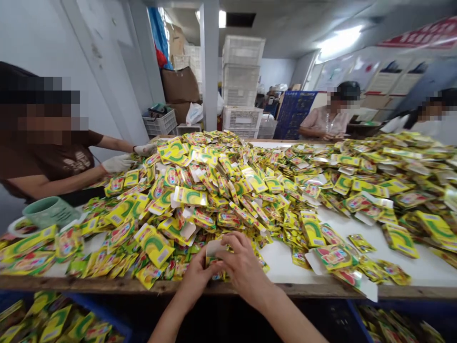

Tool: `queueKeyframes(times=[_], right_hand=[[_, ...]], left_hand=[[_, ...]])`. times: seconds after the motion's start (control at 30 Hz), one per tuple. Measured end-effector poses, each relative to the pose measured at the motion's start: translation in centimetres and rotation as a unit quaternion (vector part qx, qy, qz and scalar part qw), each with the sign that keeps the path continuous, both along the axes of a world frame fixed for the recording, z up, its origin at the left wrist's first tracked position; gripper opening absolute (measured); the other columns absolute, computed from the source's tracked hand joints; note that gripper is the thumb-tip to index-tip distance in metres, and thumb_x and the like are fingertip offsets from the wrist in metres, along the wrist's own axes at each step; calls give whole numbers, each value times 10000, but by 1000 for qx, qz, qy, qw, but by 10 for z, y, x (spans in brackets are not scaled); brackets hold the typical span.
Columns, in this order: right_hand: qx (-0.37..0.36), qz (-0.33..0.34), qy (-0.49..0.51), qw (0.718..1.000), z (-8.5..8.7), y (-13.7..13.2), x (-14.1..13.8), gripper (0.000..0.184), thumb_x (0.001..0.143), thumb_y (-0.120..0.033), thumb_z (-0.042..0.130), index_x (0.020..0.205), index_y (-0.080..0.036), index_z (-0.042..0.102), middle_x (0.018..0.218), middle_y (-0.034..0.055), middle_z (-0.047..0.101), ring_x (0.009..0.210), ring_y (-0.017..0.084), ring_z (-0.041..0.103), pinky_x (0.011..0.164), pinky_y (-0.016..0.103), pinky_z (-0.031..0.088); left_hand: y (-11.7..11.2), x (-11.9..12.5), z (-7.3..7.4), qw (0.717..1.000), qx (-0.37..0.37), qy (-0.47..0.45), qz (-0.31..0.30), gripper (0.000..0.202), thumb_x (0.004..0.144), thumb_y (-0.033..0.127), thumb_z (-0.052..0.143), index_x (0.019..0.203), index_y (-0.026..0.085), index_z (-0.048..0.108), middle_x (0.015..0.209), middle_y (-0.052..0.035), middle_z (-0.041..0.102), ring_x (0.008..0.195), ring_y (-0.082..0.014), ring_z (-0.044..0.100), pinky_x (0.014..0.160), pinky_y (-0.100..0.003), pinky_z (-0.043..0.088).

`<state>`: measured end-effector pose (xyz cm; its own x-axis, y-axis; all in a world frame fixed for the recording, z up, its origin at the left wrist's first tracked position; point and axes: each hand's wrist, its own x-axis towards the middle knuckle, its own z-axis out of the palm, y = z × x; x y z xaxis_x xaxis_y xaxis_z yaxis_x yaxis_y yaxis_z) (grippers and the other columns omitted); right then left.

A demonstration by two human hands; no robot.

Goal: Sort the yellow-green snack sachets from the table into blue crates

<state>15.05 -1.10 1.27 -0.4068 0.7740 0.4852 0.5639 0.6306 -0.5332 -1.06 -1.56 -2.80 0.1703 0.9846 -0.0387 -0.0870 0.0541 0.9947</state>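
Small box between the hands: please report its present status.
Left hand holding small box, pale flap visible. Right hand touching it. Heaped yellow boxes just beyond hands.

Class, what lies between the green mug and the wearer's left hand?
In the head view, yellow packets cover most of the stretch from the mug to the left hand.

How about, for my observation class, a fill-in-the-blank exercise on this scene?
1. The carton is held between the wearer's left hand and ____ hand.
2. The co-worker at left wears white ____ on the hands.
3. The mug near the left end of the table is pale ____.
4. The tall stack of crates just right of the pillar is ____ in colour.

Missing words: right; gloves; green; white.
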Motion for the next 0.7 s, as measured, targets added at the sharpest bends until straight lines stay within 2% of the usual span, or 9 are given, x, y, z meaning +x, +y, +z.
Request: queueKeyframes(times=[0.1, 0.23, 0.27, 0.3, 0.37, 0.43, 0.5, 0.6, 0.7], right_hand=[[-108, -74, 189, 973, -11, -3, -2, 183, 882, -219, 507, 988, -209, 656, 986, 76, 593, 922, 198, 543, 775, 333, 463], [-421, -48, 335, 841, -28, 1, -15, 145, 769, -317, 601, 798, -177, 625, 588, -36, 494, 456, 100, 421, 415, 222, 335], [-439, -43, 344, 829, -30, 2, -19, 129, 743, -302, 614, 771, -176, 623, 568, -47, 474, 436, 86, 390, 402, 211, 308], [-418, -50, 344, 840, -30, 2, -22, 100, 718, -268, 625, 748, -173, 632, 577, -46, 477, 449, 81, 391, 413, 205, 311], [-305, -70, 320, 894, -27, 4, -25, 71, 690, -187, 619, 723, -174, 681, 639, -19, 524, 543, 94, 462, 501, 213, 384], [-219, -62, 307, 924, -22, 6, -25, 152, 714, -181, 607, 783, -195, 741, 739, 20, 591, 679, 128, 543, 615, 239, 453], [-244, -40, 336, 909, -20, 10, -21, 196, 769, -289, 602, 847, -208, 763, 786, 41, 623, 672, 140, 571, 596, 256, 487], [-354, -19, 389, 851, -23, 18, -16, 301, 732, -455, 661, 781, -175, 761, 688, 30, 624, 512, 115, 528, 451, 242, 468], [-405, -5, 404, 820, -27, 22, -14, 290, 633, -426, 764, 764, -169, 745, 644, 14, 644, 514, 120, 547, 477, 245, 490]], left_hand=[[-5, -6, -4, 999, -38, -4, 24, 445, 766, 429, 674, 1158, 219, 649, 1245, -73, 630, 1197, -274, 525, 1051, -376, 376], [-9, -18, 2, 989, -107, -101, -7, 357, 787, 381, 644, 1101, 220, 695, 1207, -71, 658, 1248, -273, 490, 1104, -401, 317], [-8, -20, 5, 984, -125, -127, -20, 342, 744, 320, 678, 1067, 211, 711, 1163, -73, 679, 1219, -281, 515, 1093, -409, 331], [-6, -21, 8, 979, -143, -144, -22, 339, 689, 253, 705, 1023, 204, 727, 1110, -71, 701, 1180, -287, 544, 1075, -414, 350], [-1, -20, 13, 975, -162, -152, 0, 325, 612, 176, 715, 935, 191, 746, 1026, -62, 724, 1114, -285, 586, 1043, -406, 381], [4, -15, 13, 978, -149, -143, 32, 294, 640, 208, 718, 933, 184, 740, 1035, -63, 721, 1102, -269, 594, 1026, -390, 397], [5, -11, 9, 985, -111, -117, 63, 318, 695, 286, 729, 994, 177, 723, 1089, -76, 707, 1129, -255, 582, 1025, -373, 403], [2, -9, 2, 990, -59, -67, 110, 388, 716, 352, 742, 1060, 176, 701, 1148, -87, 689, 1171, -244, 560, 1024, -352, 410], [0, -9, 0, 992, -29, -27, 121, 371, 772, 406, 682, 1058, 171, 700, 1134, -95, 695, 1102, -241, 602, 943, -338, 473]])
